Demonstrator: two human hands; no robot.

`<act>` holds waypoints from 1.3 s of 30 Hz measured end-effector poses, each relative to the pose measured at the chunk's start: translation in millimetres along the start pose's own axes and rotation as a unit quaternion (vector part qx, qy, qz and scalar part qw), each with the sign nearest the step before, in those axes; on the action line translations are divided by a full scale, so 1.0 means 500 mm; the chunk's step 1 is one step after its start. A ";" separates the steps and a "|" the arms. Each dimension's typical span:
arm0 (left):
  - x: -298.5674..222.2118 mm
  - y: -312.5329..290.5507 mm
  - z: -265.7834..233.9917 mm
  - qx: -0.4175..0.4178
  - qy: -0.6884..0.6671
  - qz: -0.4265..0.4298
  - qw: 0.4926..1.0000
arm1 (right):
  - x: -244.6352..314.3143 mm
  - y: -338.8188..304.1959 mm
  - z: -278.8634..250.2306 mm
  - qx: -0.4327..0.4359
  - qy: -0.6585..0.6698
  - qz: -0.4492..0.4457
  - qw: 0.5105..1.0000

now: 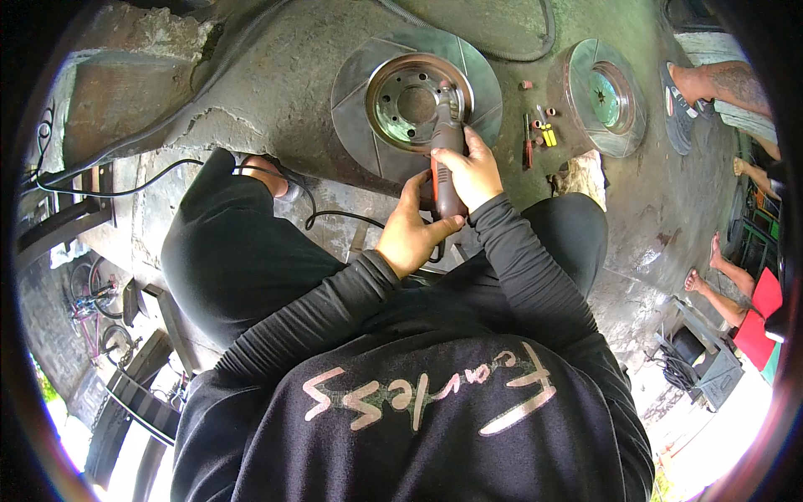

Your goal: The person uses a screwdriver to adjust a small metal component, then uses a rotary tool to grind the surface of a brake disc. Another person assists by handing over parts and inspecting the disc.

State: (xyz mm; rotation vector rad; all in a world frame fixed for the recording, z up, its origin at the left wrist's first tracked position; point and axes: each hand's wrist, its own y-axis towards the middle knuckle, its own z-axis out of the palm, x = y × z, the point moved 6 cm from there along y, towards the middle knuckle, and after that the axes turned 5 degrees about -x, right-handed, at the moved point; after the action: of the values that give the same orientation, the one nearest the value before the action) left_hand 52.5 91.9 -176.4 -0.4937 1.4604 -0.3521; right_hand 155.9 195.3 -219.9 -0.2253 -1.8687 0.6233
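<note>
My right hand (475, 174) is wrapped round the upper body of a dark grey and red corded power tool (446, 159), a slim hand grinder by its look. Lower down, my left hand (410, 234) grips the rear end, where the black cord leaves. The tool's head reaches into the raised hub of a brake disc (355, 109) lying flat on the concrete ahead of me. Whether the tip touches the hub's inner wall, I cannot tell. Bolt holes surround the hub's large centre hole.
A second brake disc (633, 125) lies to the right. Between the discs are small reddish sanding sleeves or caps (526, 84), yellow pieces (549, 135) and a red-handled tool (528, 152). The power cord (311, 205) runs left past my knee. Other people's legs (723, 84) show at right.
</note>
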 end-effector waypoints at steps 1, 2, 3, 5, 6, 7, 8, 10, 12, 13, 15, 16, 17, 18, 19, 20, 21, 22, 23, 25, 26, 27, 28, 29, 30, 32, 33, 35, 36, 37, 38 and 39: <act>-0.003 -0.001 0.001 0.005 -0.005 -0.014 1.000 | 0.013 -0.005 0.001 0.029 0.010 0.015 0.999; -0.006 -0.002 0.000 0.002 0.007 -0.015 1.000 | 0.000 0.000 -0.001 -0.008 -0.002 -0.010 1.000; -0.009 -0.005 -0.001 -0.001 0.019 -0.015 1.000 | -0.010 0.001 0.003 -0.047 -0.015 -0.035 0.998; -0.009 -0.007 0.001 -0.005 0.025 -0.014 1.000 | -0.028 0.004 -0.001 -0.053 -0.006 -0.044 0.998; -0.004 -0.007 0.003 -0.010 0.018 -0.013 1.000 | -0.002 -0.005 -0.002 -0.020 0.015 -0.028 0.999; 0.002 -0.007 0.003 -0.014 0.011 -0.012 1.000 | 0.010 -0.010 0.002 0.014 0.036 -0.012 0.999; 0.007 -0.004 0.001 -0.010 0.011 -0.004 1.000 | 0.010 -0.010 0.000 -0.009 0.018 -0.022 1.000; 0.010 0.003 0.000 0.001 0.011 0.012 1.000 | 0.007 -0.012 -0.009 -0.060 -0.016 -0.039 0.997; 0.008 -0.004 0.004 -0.004 0.018 0.007 1.000 | 0.002 -0.008 -0.001 -0.007 0.014 -0.038 0.999; 0.004 -0.006 0.004 -0.007 0.021 0.005 1.000 | 0.000 -0.004 0.004 0.020 0.029 -0.038 0.999; 0.000 -0.002 -0.001 -0.003 0.006 -0.027 1.000 | -0.012 -0.004 0.001 -0.043 -0.011 -0.045 0.998; 0.001 -0.001 -0.002 -0.001 -0.002 -0.044 0.999 | -0.007 -0.004 -0.005 -0.044 0.001 -0.034 0.998; 0.001 -0.003 -0.001 -0.005 -0.018 -0.044 0.999 | 0.002 -0.005 -0.010 -0.045 0.012 -0.024 0.999; -0.001 -0.006 0.002 -0.009 -0.033 -0.043 0.998 | 0.012 -0.005 -0.006 0.008 0.008 -0.013 1.000; -0.001 -0.007 0.003 -0.012 -0.048 -0.042 0.998 | 0.004 -0.001 -0.006 -0.016 -0.004 -0.032 0.999; 0.007 -0.006 0.000 -0.018 -0.013 -0.044 0.999 | -0.013 0.004 -0.002 -0.039 -0.015 -0.052 0.998; 0.005 -0.003 -0.001 -0.012 -0.015 -0.045 0.999 | -0.007 0.002 -0.001 -0.062 -0.026 -0.071 0.995; 0.001 0.001 -0.001 -0.006 -0.017 -0.046 0.999 | -0.005 0.002 -0.002 -0.048 -0.016 -0.057 0.997; -0.002 0.003 -0.001 0.000 -0.019 -0.048 0.999 | 0.001 0.001 -0.007 -0.034 -0.005 -0.043 0.998; 0.002 -0.002 -0.001 -0.014 -0.023 -0.032 0.999 | 0.007 0.000 -0.006 -0.024 0.007 -0.035 0.999; 0.002 -0.004 -0.001 -0.021 -0.025 -0.024 0.999 | 0.005 -0.001 -0.003 -0.027 0.010 -0.041 0.999; 0.000 -0.002 0.000 -0.013 -0.020 -0.023 0.999 | 0.005 -0.003 -0.003 -0.032 0.013 -0.045 0.998; -0.003 0.001 -0.001 -0.005 -0.014 -0.022 1.000 | 0.011 -0.005 -0.010 -0.044 0.021 -0.034 0.998; -0.004 0.003 0.000 0.002 -0.008 -0.021 1.000 | 0.011 -0.006 -0.006 -0.025 0.023 -0.033 0.999; -0.002 0.001 0.000 -0.006 -0.005 -0.020 1.000 | 0.012 -0.005 -0.002 -0.006 0.024 -0.034 0.999; 0.003 -0.003 0.000 -0.022 0.003 -0.020 1.000 | -0.006 0.006 -0.002 -0.042 -0.032 -0.064 0.997; 0.001 -0.002 0.001 -0.016 -0.004 -0.024 1.000 | -0.007 0.009 -0.003 -0.038 -0.030 -0.061 0.997; -0.004 0.001 0.001 -0.005 -0.018 -0.032 0.999 | -0.009 0.012 -0.007 -0.031 -0.026 -0.055 0.998; -0.003 0.000 -0.001 -0.014 -0.017 -0.032 0.999 | 0.018 -0.004 -0.001 0.003 0.011 -0.027 1.000; 0.000 -0.001 -0.003 -0.023 -0.016 -0.033 0.999 | 0.017 -0.003 -0.001 -0.010 0.017 -0.037 0.999; 0.001 -0.001 -0.006 -0.032 -0.014 -0.033 0.999 | 0.014 0.000 -0.001 -0.024 0.024 -0.047 0.998; 0.000 -0.001 -0.004 -0.029 -0.024 -0.037 0.999 | 0.015 -0.001 -0.002 -0.038 0.030 -0.057 0.997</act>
State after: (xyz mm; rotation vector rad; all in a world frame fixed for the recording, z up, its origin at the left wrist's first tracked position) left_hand 50.5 91.0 -176.3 -0.6002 1.4111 -0.3550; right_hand 154.1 198.8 -213.2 -0.1835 -1.8355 0.4630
